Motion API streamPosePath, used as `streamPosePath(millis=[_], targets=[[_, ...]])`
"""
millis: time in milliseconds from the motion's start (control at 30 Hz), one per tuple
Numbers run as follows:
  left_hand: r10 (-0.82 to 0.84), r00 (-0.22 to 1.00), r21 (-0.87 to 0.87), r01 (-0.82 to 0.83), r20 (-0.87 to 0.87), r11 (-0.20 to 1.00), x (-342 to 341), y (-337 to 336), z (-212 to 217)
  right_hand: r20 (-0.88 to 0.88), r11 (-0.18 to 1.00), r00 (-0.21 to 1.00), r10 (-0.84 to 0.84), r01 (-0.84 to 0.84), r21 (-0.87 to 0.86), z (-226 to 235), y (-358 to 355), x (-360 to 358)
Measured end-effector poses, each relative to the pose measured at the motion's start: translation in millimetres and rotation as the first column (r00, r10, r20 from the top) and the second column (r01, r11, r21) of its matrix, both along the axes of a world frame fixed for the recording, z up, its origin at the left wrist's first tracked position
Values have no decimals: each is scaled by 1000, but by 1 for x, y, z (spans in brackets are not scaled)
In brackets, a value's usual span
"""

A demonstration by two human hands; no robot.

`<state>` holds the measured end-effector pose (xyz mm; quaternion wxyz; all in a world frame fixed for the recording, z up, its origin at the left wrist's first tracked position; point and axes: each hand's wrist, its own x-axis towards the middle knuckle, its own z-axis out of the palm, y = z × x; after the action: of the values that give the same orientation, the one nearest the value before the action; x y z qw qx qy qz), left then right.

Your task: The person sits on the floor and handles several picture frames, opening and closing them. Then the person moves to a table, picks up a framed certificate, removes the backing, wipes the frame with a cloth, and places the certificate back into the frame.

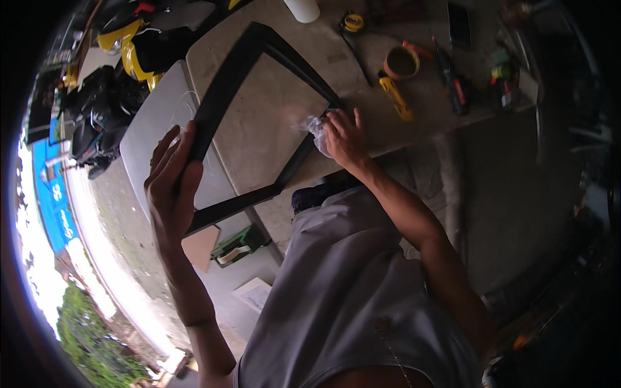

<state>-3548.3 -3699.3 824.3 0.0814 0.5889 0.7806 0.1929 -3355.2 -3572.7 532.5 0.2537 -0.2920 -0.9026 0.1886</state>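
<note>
A black four-sided frame with an open middle is tilted over the table in front of me. My left hand holds its left side, thumb and fingers along the bar, partly covering it. On the frame's right side, close to a corner, my right hand presses a crumpled, whitish, see-through wad. It looks like thin plastic or a wipe; I cannot tell which. The fingers of that hand are bent over the wad.
Across the worktable lie a tape measure, a round pot, a yellow-handled cutter, a dark red tool and a phone-like slab. A white cup stands at the back. Motorcycles are parked left; a green case sits below.
</note>
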Motion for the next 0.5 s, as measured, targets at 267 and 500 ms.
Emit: streamPosePath(millis=[267, 500], targets=[[64, 992, 27, -67, 112, 997, 17, 11, 22, 37, 975, 997, -75, 81, -205, 61, 101, 42], [128, 991, 50, -126, -45, 991, 17, -13, 22, -203, 662, 798, 567, -589, -463, 156, 145, -23]])
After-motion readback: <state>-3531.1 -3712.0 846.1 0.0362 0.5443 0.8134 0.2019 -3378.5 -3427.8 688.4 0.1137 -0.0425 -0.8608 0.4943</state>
